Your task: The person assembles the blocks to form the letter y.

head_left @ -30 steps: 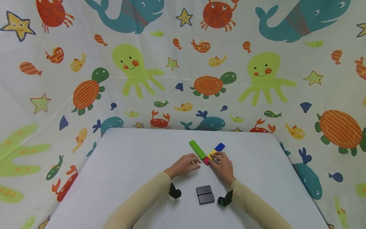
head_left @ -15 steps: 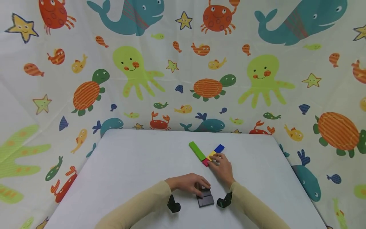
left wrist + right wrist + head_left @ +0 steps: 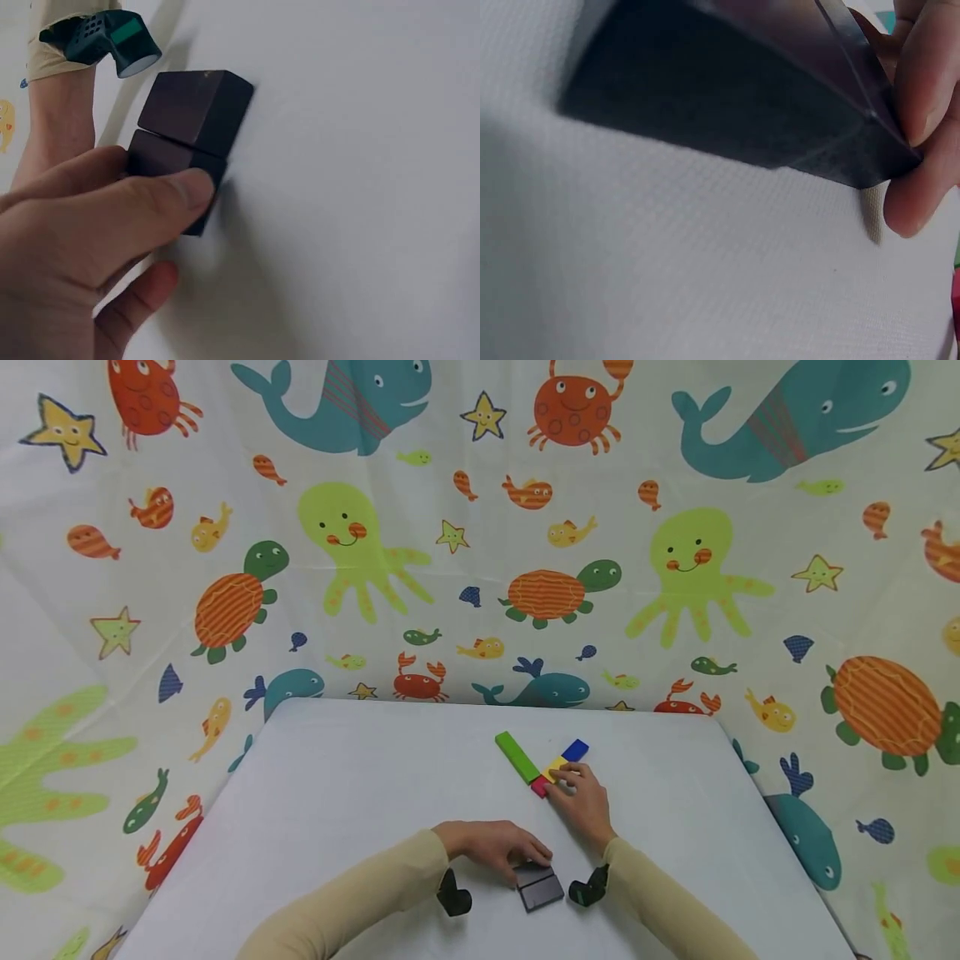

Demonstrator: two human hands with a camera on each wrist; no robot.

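My left hand (image 3: 495,846) pinches the farther of two dark, flat rectangular blocks (image 3: 531,873) between thumb and fingers. In the left wrist view, the thumb lies along the side of this held block (image 3: 160,154). The other dark block (image 3: 181,105) sits against it, nearer my body in the head view. My right hand (image 3: 587,802) has curled fingertips on a yellow block (image 3: 555,764), with its thumb beside a red block (image 3: 538,786). A long green block (image 3: 516,755) runs up left from the red one. A blue block (image 3: 576,749) continues beyond the yellow, forming a V.
A white table (image 3: 360,768) lies under everything. Behind it hangs a cloth (image 3: 420,552) printed with sea animals. A small dark camera is strapped at each wrist. The dark blocks lie between the two forearms.
My left hand has come back from beside the colored blocks to the dark pair and taken hold of the farther one. The pair has shifted and turned slightly. My right hand stays at the colored blocks.
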